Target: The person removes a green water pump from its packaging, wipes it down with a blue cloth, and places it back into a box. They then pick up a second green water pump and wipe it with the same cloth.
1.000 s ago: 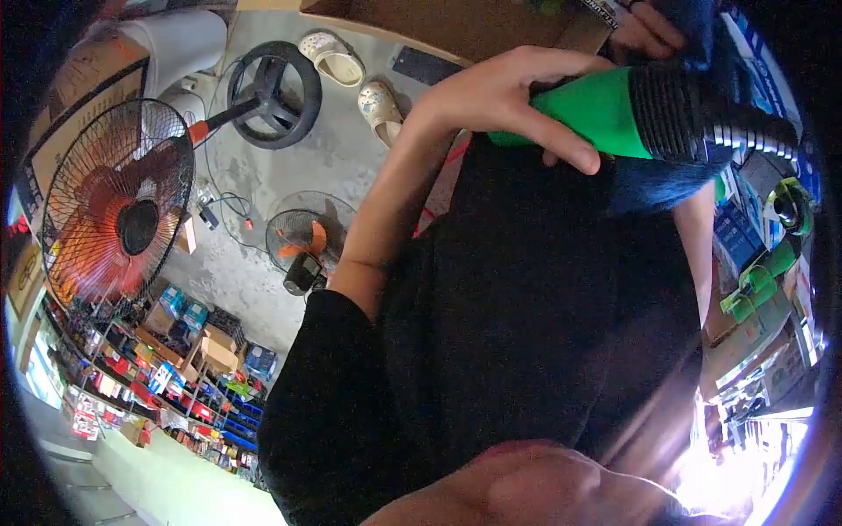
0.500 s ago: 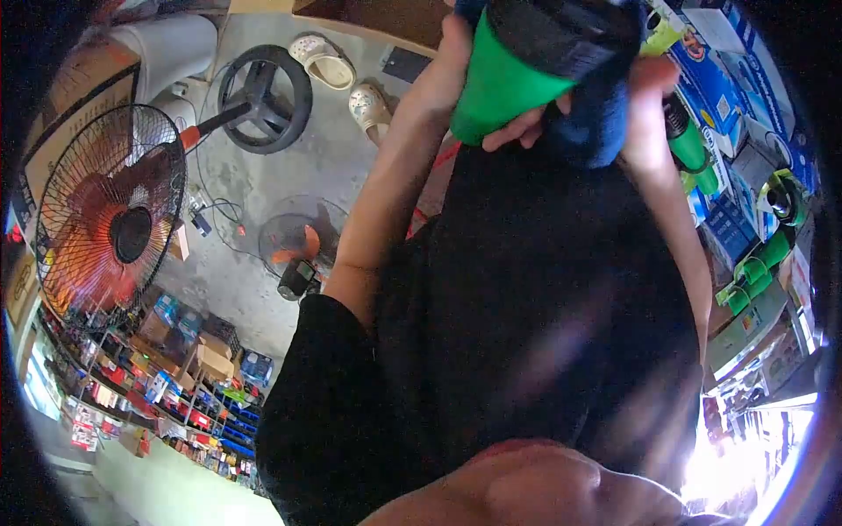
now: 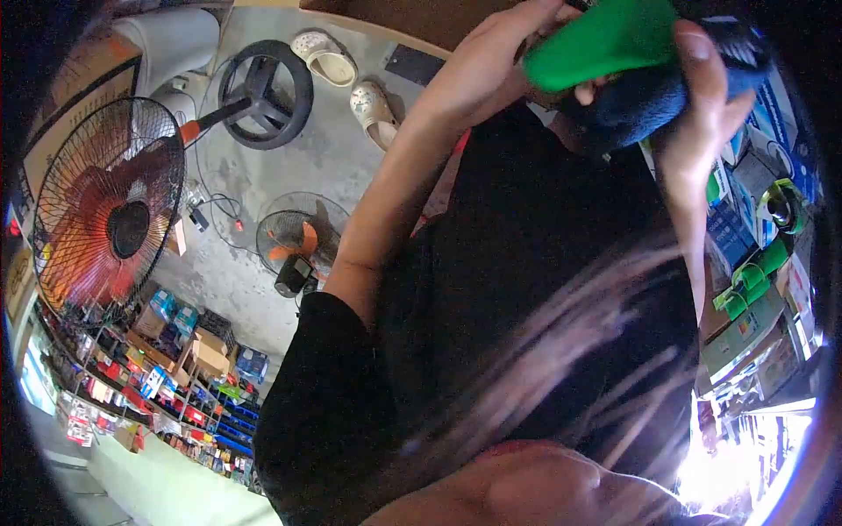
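Note:
A smooth green, tapered piece with a dark end (image 3: 614, 44) is held up in front of my chest, tilted. My left hand (image 3: 504, 57) is closed around its left end. A fuzzy blue cloth (image 3: 645, 114) is bunched against its underside. My right hand (image 3: 706, 96) grips the cloth and the dark end from the right, with its thumb raised on the near side. Some fingertips show between the green piece and the cloth. The far side of the piece is hidden.
A standing fan (image 3: 127, 228) with a round base (image 3: 263, 96) lies at left. A smaller fan (image 3: 298, 245) and beige clogs (image 3: 373, 110) are on the floor. Blue boxes (image 3: 772, 114) and green cylinders (image 3: 754, 276) line the right. Stocked shelves (image 3: 184, 394) stand at lower left.
Both hands have turned the green piece toward horizontal and shifted it to the right. The right hand has come round nearer, so its thumb now shows over the cloth.

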